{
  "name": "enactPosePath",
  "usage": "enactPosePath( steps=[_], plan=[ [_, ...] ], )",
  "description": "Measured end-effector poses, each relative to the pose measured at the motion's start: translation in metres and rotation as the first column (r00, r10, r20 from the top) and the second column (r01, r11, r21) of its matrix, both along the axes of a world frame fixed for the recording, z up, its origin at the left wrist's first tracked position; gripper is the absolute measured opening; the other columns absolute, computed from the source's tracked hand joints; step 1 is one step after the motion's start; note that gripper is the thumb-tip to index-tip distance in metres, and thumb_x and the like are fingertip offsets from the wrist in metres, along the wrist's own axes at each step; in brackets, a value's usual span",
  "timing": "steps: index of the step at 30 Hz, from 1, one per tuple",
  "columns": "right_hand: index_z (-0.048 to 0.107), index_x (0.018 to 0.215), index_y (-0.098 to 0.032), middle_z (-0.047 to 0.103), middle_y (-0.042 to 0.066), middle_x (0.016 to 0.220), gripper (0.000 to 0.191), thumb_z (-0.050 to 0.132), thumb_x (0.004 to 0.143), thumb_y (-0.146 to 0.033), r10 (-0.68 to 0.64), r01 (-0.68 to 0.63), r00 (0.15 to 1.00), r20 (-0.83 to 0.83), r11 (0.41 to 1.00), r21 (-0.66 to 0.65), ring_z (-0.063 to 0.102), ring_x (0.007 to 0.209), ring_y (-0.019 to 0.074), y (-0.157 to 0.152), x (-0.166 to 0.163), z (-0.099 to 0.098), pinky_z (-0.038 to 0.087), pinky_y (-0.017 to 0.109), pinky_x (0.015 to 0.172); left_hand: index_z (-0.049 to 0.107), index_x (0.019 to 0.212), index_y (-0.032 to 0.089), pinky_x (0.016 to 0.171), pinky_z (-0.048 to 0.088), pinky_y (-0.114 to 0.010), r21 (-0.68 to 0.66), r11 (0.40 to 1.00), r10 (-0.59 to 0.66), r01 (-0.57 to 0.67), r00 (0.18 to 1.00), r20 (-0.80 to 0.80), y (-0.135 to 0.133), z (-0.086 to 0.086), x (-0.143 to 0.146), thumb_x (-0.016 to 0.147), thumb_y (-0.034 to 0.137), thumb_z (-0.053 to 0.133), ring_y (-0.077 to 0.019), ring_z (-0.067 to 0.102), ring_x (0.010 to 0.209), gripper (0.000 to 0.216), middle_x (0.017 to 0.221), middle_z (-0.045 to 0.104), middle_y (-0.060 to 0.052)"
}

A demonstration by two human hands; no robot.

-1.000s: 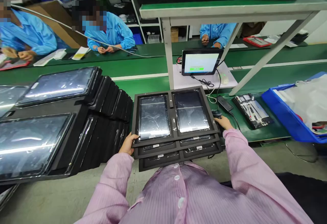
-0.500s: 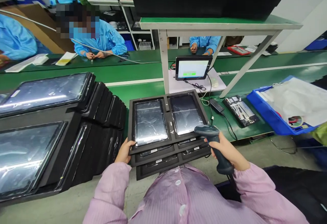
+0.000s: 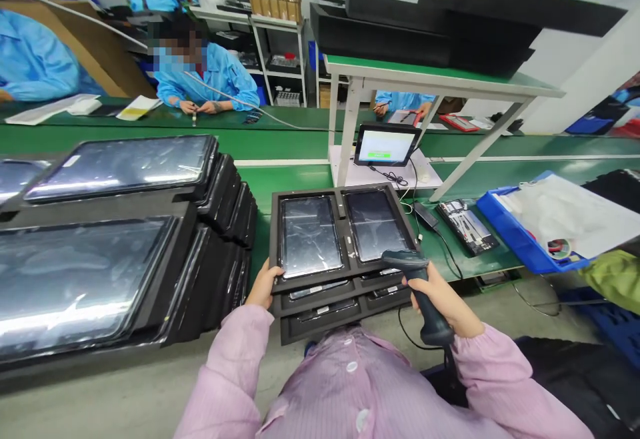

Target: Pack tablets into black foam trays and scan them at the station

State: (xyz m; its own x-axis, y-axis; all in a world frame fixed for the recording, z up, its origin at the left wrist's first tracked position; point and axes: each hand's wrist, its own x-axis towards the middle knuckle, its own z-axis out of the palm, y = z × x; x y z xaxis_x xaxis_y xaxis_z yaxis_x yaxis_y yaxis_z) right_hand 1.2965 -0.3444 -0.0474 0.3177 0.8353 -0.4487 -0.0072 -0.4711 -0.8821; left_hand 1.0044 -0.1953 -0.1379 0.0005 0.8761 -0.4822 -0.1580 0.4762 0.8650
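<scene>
Green surface (image 3: 290,177) spans the view, pale strip along it. Raised shelf (image 3: 440,80), white frame, stands on it with black packaging (image 3: 400,35) piled on top. Left: large pile of black trays (image 3: 210,272) holding flat, shiny tablets. Far side: worker in blue top (image 3: 215,75), both hands low over the surface; more blue sleeves at far left and beyond the shelf legs. Blue bin (image 3: 505,232) on the right, white plastic sheeting (image 3: 560,215) inside.

Center tray stack (image 3: 275,239) sits right in front of the wearer, between the left pile and the power adapter (image 3: 425,215). At least three layers, lower ones jutting toward the wearer, white labels visible. Top layer carries two tablets side by side, left one (image 3: 313,235) and right one (image 3: 377,219).

Lit monitor (image 3: 387,144) behind the stack, under the shelf. Uncovered device (image 3: 467,227), innards visible, lies between adapter and bin. Dark handheld scanner (image 3: 434,319) tilts over the stack's near-right corner; contact unclear. Right grip (image 3: 447,299) wraps its handle. Left grip (image 3: 263,284) pinches the stack's near-left corner, thumb on top, other fingers mostly hidden. Smallest: tape roll (image 3: 561,247) in the bin.
</scene>
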Motion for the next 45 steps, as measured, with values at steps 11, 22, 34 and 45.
enactPosePath(
  steps=[11, 22, 34, 45],
  plan=[
    [0.029, 0.117, -0.025, 0.059, -0.005, 0.073, 0.063, 0.055, 0.060, -0.030, 0.146, -0.153, 0.982, -0.118, 0.987, -0.053, 0.051, 0.033, 0.0107, 0.032, -0.120, -0.019, 0.038, 0.021, 0.029, 0.058, 0.087, 0.019, 0.053, 0.041, -0.024, 0.098, 0.995, -0.035, 0.030, 0.998, 0.054, 0.007, -0.023, -0.002, 0.044, 0.019, 0.052, -0.0138, 0.051, 0.056, 0.043, 0.061, 0.056, 0.005],
    [0.024, 0.127, -0.022, 0.051, -0.011, 0.051, 0.073, 0.055, 0.062, -0.030, 0.145, -0.145, 0.989, 0.027, 0.989, -0.030, 0.050, 0.033, 0.0137, 0.033, -0.137, -0.012, 0.040, 0.021, 0.031, 0.059, 0.099, 0.018, 0.068, 0.046, -0.030, 0.152, 0.987, -0.066, 0.058, 0.997, 0.048, 0.017, -0.056, -0.003, 0.049, 0.017, 0.056, -0.0185, 0.058, 0.072, 0.050, 0.075, 0.061, 0.001],
    [0.024, 0.127, -0.020, 0.048, -0.011, 0.045, 0.071, 0.052, 0.062, -0.028, 0.170, -0.161, 0.984, 0.057, 0.978, -0.133, 0.050, 0.032, 0.0152, 0.010, -0.138, -0.028, 0.038, 0.021, 0.030, 0.058, 0.102, 0.018, 0.073, 0.046, -0.032, 0.163, 0.984, -0.076, 0.069, 0.996, 0.038, 0.020, -0.062, -0.003, 0.050, 0.017, 0.057, -0.0202, 0.059, 0.076, 0.052, 0.078, 0.062, -0.001],
    [0.021, 0.128, -0.022, 0.051, -0.010, 0.056, 0.075, 0.053, 0.061, -0.028, 0.147, -0.147, 0.989, -0.011, 0.982, -0.120, 0.048, 0.031, 0.0127, 0.001, -0.136, -0.029, 0.037, 0.021, 0.031, 0.059, 0.096, 0.018, 0.069, 0.045, -0.030, 0.144, 0.987, -0.071, 0.069, 0.997, 0.009, 0.015, -0.045, -0.005, 0.049, 0.018, 0.057, -0.0189, 0.058, 0.072, 0.047, 0.075, 0.062, 0.001]
  ],
)
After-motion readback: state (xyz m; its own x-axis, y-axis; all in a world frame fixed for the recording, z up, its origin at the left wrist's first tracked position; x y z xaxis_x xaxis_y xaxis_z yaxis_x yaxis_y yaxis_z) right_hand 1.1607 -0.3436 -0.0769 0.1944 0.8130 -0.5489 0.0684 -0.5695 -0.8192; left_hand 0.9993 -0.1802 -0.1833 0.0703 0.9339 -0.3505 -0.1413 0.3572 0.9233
